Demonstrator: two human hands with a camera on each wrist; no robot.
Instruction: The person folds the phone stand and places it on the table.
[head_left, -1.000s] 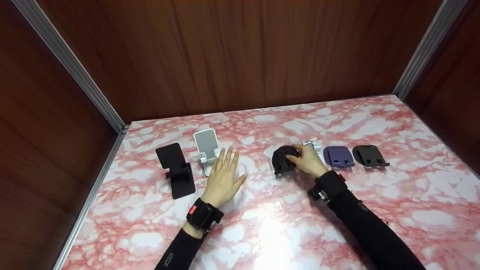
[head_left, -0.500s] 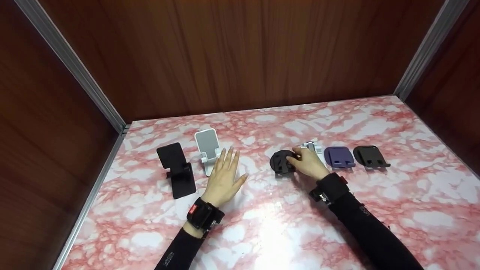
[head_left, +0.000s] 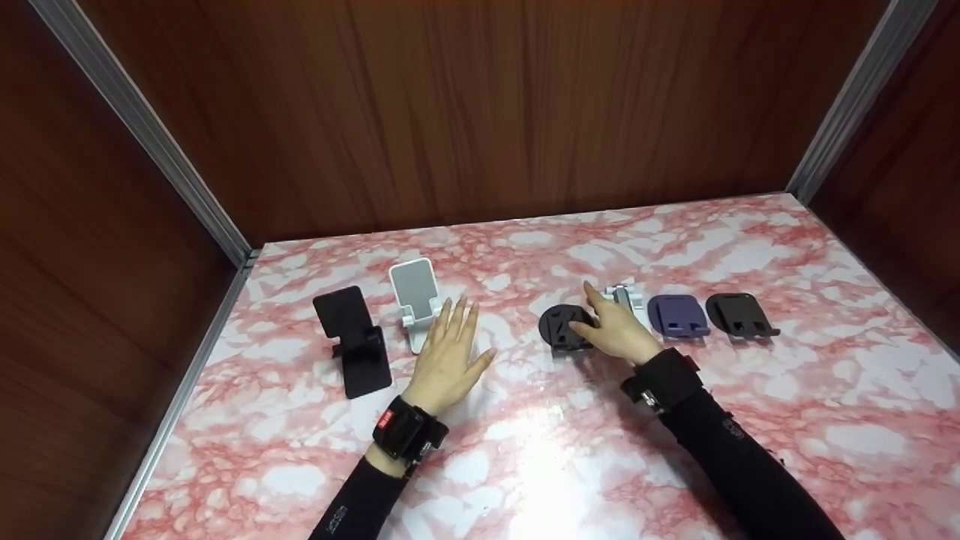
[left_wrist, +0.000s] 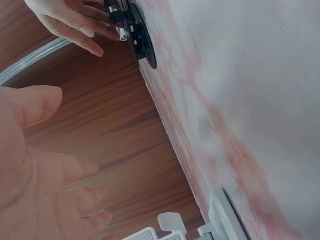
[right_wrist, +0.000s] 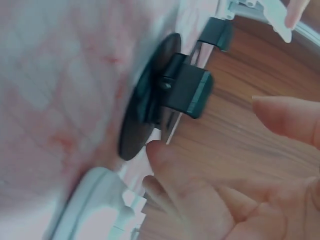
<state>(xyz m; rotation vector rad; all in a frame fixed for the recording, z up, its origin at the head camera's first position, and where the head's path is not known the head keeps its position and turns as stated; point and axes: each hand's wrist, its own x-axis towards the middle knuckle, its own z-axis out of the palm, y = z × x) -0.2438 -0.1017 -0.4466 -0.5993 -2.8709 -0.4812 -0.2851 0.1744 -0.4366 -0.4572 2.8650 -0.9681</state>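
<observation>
Beside a folded black phone stand [head_left: 564, 327] with a round base, my right hand [head_left: 616, 328] has its thumb and fingers spread apart. The right wrist view shows the fingers [right_wrist: 165, 162] close to the base of the black stand [right_wrist: 150, 100]; whether they touch it I cannot tell. My left hand [head_left: 442, 360] lies with straight fingers, palm down, in front of an unfolded white phone stand [head_left: 415, 292] with a grey pad. That hand [left_wrist: 40, 175] holds nothing. A silver-white folded stand [head_left: 624, 295] is partly hidden behind my right hand.
An unfolded black phone stand [head_left: 352, 341] stands at the left. Right of my right hand sit a folded purple stand [head_left: 677, 315] and a folded dark one [head_left: 741, 313]. Brown wood-grain panels [head_left: 487, 112] border the marbled tabletop [head_left: 495, 465].
The black stand's plate, raised in the right hand a second ago, has folded down flat onto its base. The right hand's fingers have let go and spread. The left hand has not moved.
</observation>
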